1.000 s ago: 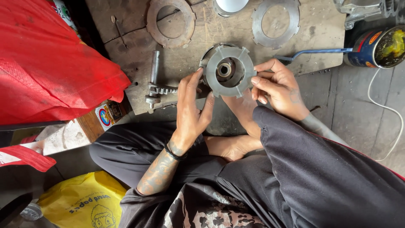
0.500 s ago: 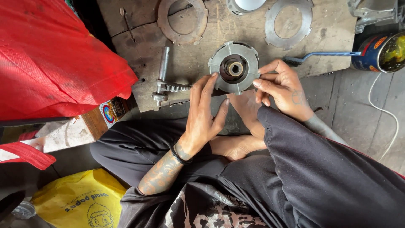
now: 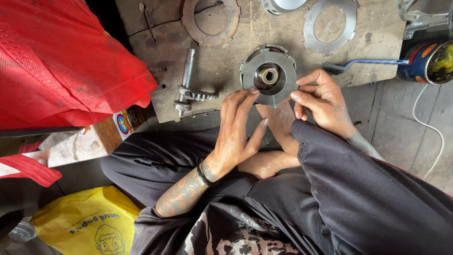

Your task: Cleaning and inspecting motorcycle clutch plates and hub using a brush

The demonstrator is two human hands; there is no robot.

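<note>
**Mia:** What is the person holding?

**Ben:** A round grey metal hub (image 3: 269,75). It has slots around its rim and a brass hole in the middle. It sits at the near edge of the wooden tabletop (image 3: 226,71), just past the person's bare foot (image 3: 278,123).

**Mia:** Did anything change?

**Ben:** Yes. A moment ago the left hand (image 3: 238,127) was wrapped around the hub's side. Now it has slid down to about 7 o'clock, and only the fingertips touch the rim, fingers long and close together. I think the hub was turned a bit too.

**Mia:** And the right hand (image 3: 321,101)?

**Ben:** It pinches the rim at 4 o'clock with thumb and fingers.

**Mia:** Which way does the hub point?

**Ben:** Its flat face looks up at us. The line through its hole goes straight up from the tabletop.

**Mia:** What else is there?

**Ben:** A shaft with a gear (image 3: 188,87) at 9 o'clock from the hub. A blue brush (image 3: 365,63) at 3 o'clock, by a tin can (image 3: 427,61). Two flat metal rings (image 3: 330,26) at 12 o'clock.
</note>
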